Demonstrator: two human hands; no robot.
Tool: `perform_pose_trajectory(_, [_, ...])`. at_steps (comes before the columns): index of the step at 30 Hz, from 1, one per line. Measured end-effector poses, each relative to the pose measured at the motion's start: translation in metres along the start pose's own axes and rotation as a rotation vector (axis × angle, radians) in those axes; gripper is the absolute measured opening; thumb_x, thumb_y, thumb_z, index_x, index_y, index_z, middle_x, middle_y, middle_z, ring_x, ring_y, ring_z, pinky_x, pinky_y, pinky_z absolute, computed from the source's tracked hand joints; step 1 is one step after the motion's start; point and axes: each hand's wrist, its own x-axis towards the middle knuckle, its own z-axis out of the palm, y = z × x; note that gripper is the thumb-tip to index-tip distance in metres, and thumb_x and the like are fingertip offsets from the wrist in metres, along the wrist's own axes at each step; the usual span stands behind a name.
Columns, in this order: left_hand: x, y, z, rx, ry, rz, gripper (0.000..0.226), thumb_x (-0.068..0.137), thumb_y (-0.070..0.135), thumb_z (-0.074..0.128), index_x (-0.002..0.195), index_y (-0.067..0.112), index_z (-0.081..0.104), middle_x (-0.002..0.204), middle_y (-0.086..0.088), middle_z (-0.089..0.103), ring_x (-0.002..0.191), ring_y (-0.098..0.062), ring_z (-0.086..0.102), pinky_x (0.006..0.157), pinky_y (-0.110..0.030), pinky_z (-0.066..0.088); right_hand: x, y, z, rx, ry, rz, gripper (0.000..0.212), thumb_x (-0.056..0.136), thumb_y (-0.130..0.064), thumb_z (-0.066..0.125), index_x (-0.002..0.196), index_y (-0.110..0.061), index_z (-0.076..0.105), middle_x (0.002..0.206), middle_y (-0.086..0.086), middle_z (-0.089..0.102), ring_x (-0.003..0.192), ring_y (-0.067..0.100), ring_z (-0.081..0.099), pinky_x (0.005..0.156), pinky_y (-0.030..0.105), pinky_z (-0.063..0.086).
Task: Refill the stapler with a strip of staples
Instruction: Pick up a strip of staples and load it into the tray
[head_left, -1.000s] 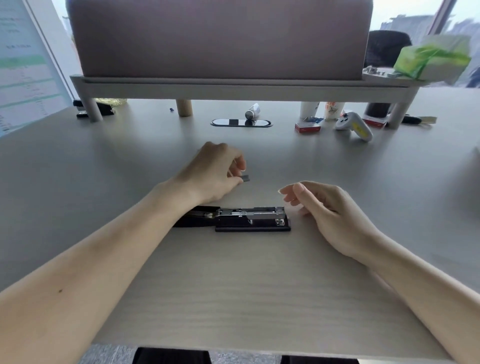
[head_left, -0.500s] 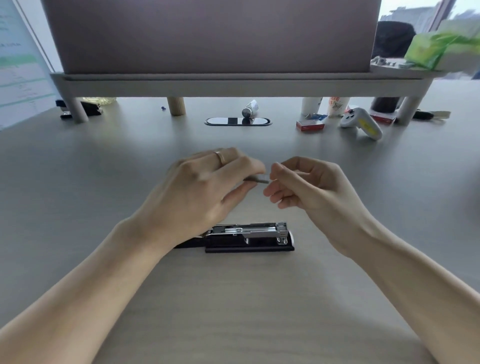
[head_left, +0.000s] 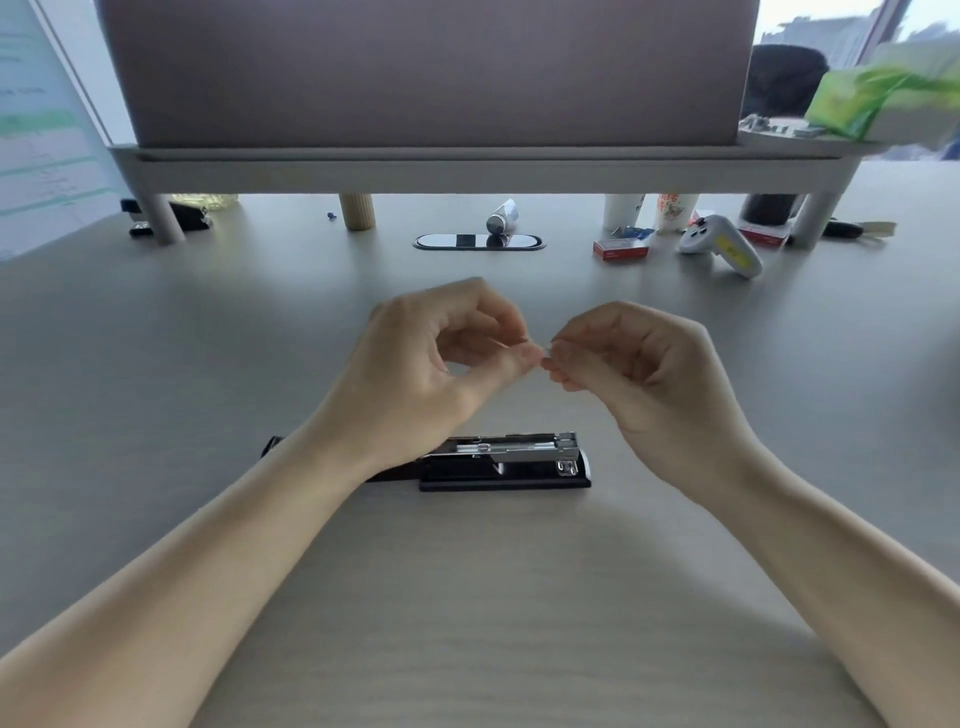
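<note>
A black stapler (head_left: 506, 462) lies open on the desk, its metal staple channel facing up; its flipped-back lid is partly hidden under my left wrist. Above it, my left hand (head_left: 431, 364) and my right hand (head_left: 634, 374) meet fingertip to fingertip. Both pinch a small strip of staples (head_left: 545, 349), of which only a tiny sliver shows between the fingers. The hands are held clear of the stapler, a little beyond it.
A raised monitor shelf (head_left: 467, 166) spans the back of the desk. Under it lie a red staple box (head_left: 621, 248), a white and yellow controller (head_left: 722, 247), paper cups (head_left: 675, 212), a small tube (head_left: 503, 217) and an oval cable port (head_left: 478, 241).
My left hand picked the staple strip off the desk and lifted it. My right hand rose to meet it, and now both hands pinch the strip above the stapler.
</note>
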Motion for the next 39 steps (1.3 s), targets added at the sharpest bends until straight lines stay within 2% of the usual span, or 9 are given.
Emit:
perform_pose_trajectory(2, [0.001, 0.001, -0.001, -0.125, -0.051, -0.123, 0.012, 0.086, 0.015, 0.086, 0.089, 0.010, 0.076, 0.086, -0.005, 0.084, 0.084, -0.023, 0.082, 0.089, -0.048, 0.064, -0.002, -0.003, -0.003, -0.064, 0.003, -0.064, 0.012, 0.090, -0.003, 0.079, 0.084, -0.011, 0.074, 0.080, 0.005, 0.081, 0.071, 0.013, 0.075, 0.073, 0.025, 0.058])
perform_pose_trajectory(4, [0.000, 0.005, -0.002, -0.175, -0.066, -0.154, 0.012, 0.085, 0.010, 0.086, 0.087, 0.009, 0.075, 0.083, -0.008, 0.083, 0.078, -0.021, 0.080, 0.088, -0.048, 0.062, -0.003, -0.008, -0.005, -0.093, -0.002, -0.085, 0.015, 0.090, -0.004, 0.080, 0.084, -0.015, 0.072, 0.082, 0.004, 0.081, 0.073, 0.012, 0.075, 0.074, 0.021, 0.056])
perform_pose_trajectory(7, [-0.002, 0.008, -0.010, -0.153, -0.089, -0.139, 0.012, 0.083, 0.007, 0.087, 0.091, 0.010, 0.078, 0.083, -0.003, 0.084, 0.083, -0.018, 0.082, 0.089, -0.039, 0.065, -0.008, -0.012, -0.012, -0.117, -0.067, -0.094, 0.016, 0.090, -0.008, 0.080, 0.092, -0.017, 0.067, 0.092, 0.003, 0.082, 0.083, 0.011, 0.078, 0.080, 0.021, 0.058])
perform_pose_trajectory(10, [-0.011, 0.005, -0.019, -0.031, -0.145, -0.043, 0.011, 0.083, 0.007, 0.087, 0.091, 0.012, 0.082, 0.085, 0.002, 0.084, 0.083, -0.011, 0.082, 0.085, -0.024, 0.063, -0.024, -0.002, -0.019, -0.190, -0.147, -0.113, 0.025, 0.084, -0.025, 0.082, 0.098, -0.022, 0.063, 0.104, -0.001, 0.079, 0.101, 0.021, 0.077, 0.090, 0.035, 0.061])
perform_pose_trajectory(12, [-0.018, 0.003, -0.019, 0.014, -0.181, -0.019, 0.009, 0.082, 0.010, 0.087, 0.089, 0.015, 0.083, 0.085, 0.006, 0.084, 0.082, -0.007, 0.081, 0.083, -0.015, 0.059, -0.032, 0.004, -0.020, -0.305, -0.208, -0.132, 0.031, 0.077, -0.032, 0.083, 0.100, -0.022, 0.065, 0.104, -0.003, 0.077, 0.103, 0.021, 0.075, 0.091, 0.040, 0.062])
perform_pose_trajectory(15, [-0.021, 0.002, -0.016, 0.077, -0.219, 0.007, 0.011, 0.083, 0.012, 0.088, 0.091, 0.018, 0.086, 0.085, 0.012, 0.084, 0.085, -0.002, 0.080, 0.083, -0.011, 0.056, -0.031, 0.008, -0.018, -0.376, -0.254, -0.129, 0.026, 0.078, -0.025, 0.086, 0.097, -0.018, 0.069, 0.097, -0.004, 0.077, 0.095, 0.019, 0.076, 0.088, 0.037, 0.062])
perform_pose_trajectory(20, [-0.023, 0.001, -0.013, 0.159, -0.239, 0.062, 0.013, 0.083, 0.017, 0.088, 0.094, 0.024, 0.087, 0.085, 0.016, 0.083, 0.085, 0.000, 0.079, 0.082, -0.021, 0.060, -0.031, 0.009, -0.020, -0.412, -0.238, -0.101, 0.016, 0.081, -0.023, 0.084, 0.090, -0.021, 0.071, 0.092, -0.004, 0.079, 0.092, 0.013, 0.080, 0.087, 0.043, 0.062])
perform_pose_trajectory(26, [-0.024, 0.000, -0.010, 0.160, -0.225, 0.056, 0.012, 0.082, 0.016, 0.089, 0.092, 0.022, 0.088, 0.084, 0.013, 0.083, 0.081, -0.005, 0.080, 0.079, -0.030, 0.062, -0.031, 0.008, -0.019, -0.437, -0.233, -0.118, 0.011, 0.083, -0.022, 0.083, 0.087, -0.022, 0.074, 0.090, -0.007, 0.081, 0.092, 0.009, 0.081, 0.089, 0.030, 0.061])
perform_pose_trajectory(39, [-0.023, 0.000, -0.011, 0.142, -0.261, 0.042, 0.015, 0.082, 0.014, 0.089, 0.094, 0.024, 0.088, 0.084, 0.015, 0.082, 0.082, -0.004, 0.080, 0.081, -0.024, 0.062, -0.032, 0.007, -0.020, -0.452, -0.231, -0.120, 0.009, 0.082, -0.020, 0.085, 0.087, -0.020, 0.077, 0.086, -0.007, 0.081, 0.091, 0.003, 0.080, 0.087, 0.022, 0.059])
